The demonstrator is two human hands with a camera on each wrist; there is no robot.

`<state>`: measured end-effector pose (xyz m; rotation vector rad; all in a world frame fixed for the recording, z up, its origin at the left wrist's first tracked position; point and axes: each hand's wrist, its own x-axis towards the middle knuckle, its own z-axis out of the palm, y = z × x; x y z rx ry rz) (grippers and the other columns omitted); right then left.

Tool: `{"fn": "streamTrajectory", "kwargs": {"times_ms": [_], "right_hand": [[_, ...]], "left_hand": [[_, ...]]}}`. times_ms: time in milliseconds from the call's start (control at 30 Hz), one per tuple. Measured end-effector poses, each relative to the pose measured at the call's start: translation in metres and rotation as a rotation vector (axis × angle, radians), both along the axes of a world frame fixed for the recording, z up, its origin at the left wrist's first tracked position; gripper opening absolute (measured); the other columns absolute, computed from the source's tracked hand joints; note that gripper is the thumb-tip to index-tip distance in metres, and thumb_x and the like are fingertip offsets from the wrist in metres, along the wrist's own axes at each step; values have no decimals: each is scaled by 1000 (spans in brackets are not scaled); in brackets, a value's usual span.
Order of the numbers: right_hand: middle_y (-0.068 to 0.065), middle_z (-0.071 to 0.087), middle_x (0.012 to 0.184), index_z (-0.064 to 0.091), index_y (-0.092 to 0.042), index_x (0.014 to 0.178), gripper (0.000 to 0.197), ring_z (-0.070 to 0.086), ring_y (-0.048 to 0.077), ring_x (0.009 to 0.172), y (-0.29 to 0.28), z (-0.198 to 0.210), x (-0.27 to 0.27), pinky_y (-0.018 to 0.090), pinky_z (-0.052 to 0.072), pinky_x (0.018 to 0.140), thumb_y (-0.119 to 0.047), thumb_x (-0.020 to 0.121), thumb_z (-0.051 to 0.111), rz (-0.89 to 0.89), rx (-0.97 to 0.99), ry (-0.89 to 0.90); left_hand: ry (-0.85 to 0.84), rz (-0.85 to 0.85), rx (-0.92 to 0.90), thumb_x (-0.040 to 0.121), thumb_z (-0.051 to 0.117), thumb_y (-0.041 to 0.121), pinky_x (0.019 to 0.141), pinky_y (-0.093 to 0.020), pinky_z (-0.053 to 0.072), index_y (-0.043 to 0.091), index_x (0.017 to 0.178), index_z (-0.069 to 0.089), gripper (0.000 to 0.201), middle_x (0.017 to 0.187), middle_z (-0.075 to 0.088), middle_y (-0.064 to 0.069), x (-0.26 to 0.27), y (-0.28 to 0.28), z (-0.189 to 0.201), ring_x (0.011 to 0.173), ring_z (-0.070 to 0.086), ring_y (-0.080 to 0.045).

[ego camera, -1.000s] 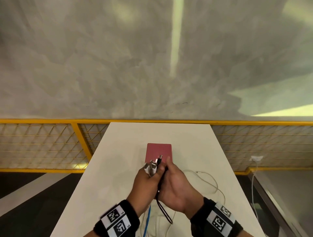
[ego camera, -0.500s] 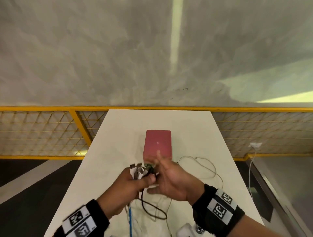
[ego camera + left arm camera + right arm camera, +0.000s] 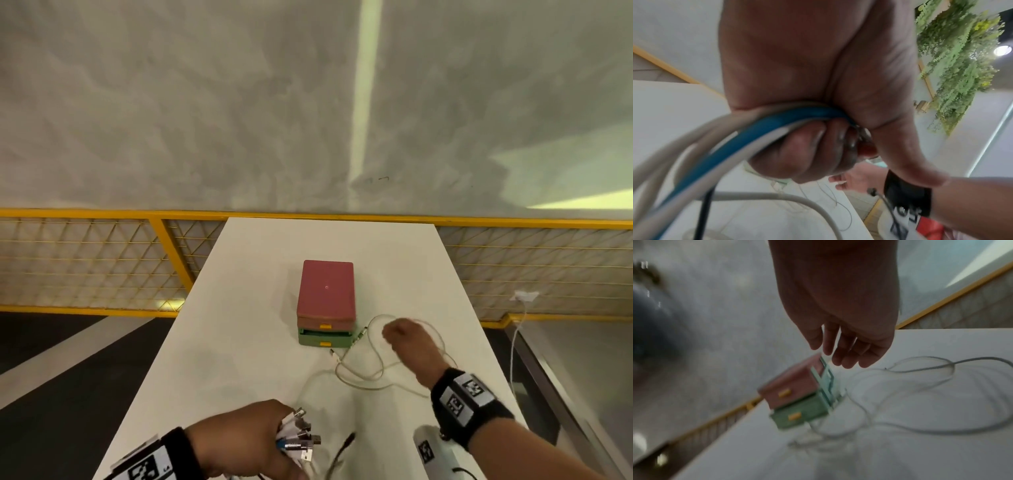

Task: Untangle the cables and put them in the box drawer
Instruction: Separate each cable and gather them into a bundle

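A small drawer box [image 3: 326, 301] with a pink top drawer and a green bottom drawer [image 3: 797, 416], both with yellow pulls, stands mid-table. My left hand [image 3: 246, 442] grips a bundle of cables [image 3: 748, 129], white ones and a blue one, with several metal plugs [image 3: 301, 437] sticking out of the fist near the table's front. My right hand [image 3: 406, 337] hovers just right of the box, its fingers [image 3: 846, 347] relaxed and empty. A thin white cable [image 3: 373, 371] lies looped on the table under that hand. A black cable end [image 3: 346, 443] lies near the front.
The white table [image 3: 260, 260] is narrow, with drops on both sides. A yellow mesh railing [image 3: 85, 263] runs behind it. A white wrist device [image 3: 428, 448] sits below my right forearm. A white charger cable [image 3: 513, 339] hangs at the far right.
My hands have come apart: the left drew the cable bundle back toward me, and the right let go and reached forward beside the drawer box. The view tilted down.
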<state>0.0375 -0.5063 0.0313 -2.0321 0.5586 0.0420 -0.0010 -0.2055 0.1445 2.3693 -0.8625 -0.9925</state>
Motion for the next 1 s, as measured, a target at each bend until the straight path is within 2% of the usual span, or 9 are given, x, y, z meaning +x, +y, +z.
{"fn": "streamTrajectory", "kwargs": {"times_ms": [100,200,300,400,533,600,667,800,1000], "right_hand": [[-4,67,89,69,-22,83,21,63,16,89,25,-34,-6,26,46,77,-42,86,63,256,-300,166],[-10,57,96,66,-28,96,37,58,13,103,59,-60,-10,32,45,88,-61,86,49,386,-534,233],[-3,59,113,60,-26,112,33,56,19,113,72,-70,-5,34,44,91,-46,98,38,332,-671,141],[-1,54,127,55,-26,121,31,49,21,121,65,-76,0,39,42,96,-28,95,38,400,-815,259],[-4,52,129,55,-29,121,34,47,20,123,57,-82,-10,43,37,98,-21,95,35,428,-909,357],[-6,56,123,57,-31,115,30,51,17,120,55,-74,-12,43,37,97,-25,95,35,386,-815,362],[-9,63,104,62,-31,97,17,59,14,108,53,-56,-8,38,41,92,-34,92,45,248,-584,285],[-2,64,61,65,-20,67,17,60,11,59,55,3,-4,30,51,63,-20,84,71,100,-49,-55],[-12,69,64,72,-18,73,14,60,1,56,86,87,-18,15,47,59,-7,82,73,111,152,-473]], "left_hand": [[167,182,-121,76,82,34,67,4,37,28,121,66,48,95,69,29,3,-4,-1,79,55,24],[386,435,-258,77,83,20,51,-11,39,19,107,71,32,74,67,19,6,-7,-6,51,54,6],[366,520,-268,75,83,18,48,-16,36,25,88,66,23,61,59,19,11,-8,-11,42,48,3],[355,561,-312,79,81,15,46,-13,36,24,77,58,24,51,54,17,12,-7,-9,38,47,6],[408,763,-528,72,82,30,51,-28,26,21,58,62,27,48,40,3,15,-6,-11,43,35,-15],[382,831,-632,75,79,35,51,-30,29,17,48,53,42,42,42,-5,18,-6,-13,40,36,-18],[386,862,-718,85,72,37,48,-28,35,10,52,50,48,45,48,-11,22,-8,-9,41,44,-23],[451,983,-787,95,58,35,55,-32,51,8,69,65,38,73,69,-16,37,-20,-8,69,71,-30],[528,987,-897,97,54,40,86,-46,58,3,109,68,41,102,77,-13,51,-54,6,96,75,-26]]}}
